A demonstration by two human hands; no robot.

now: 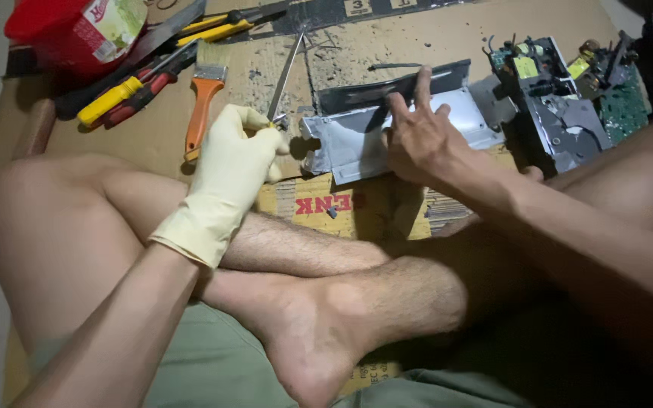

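gloved left hand (236, 155) gripping screwdriver (284, 75), bare right hand (417, 140) on metal casing (357, 136)

Bent grey sheet-metal casing (372, 136) lies flat on the cardboard, its dark strip along the far edge; a slim screwdriver (285, 75) angles onto its left corner.

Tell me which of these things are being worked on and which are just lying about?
In use: left hand gripping a metal rod tool; right hand pressing the metal panel.
Lying about: paintbrush, yellow-handled pliers, red container, circuit parts.
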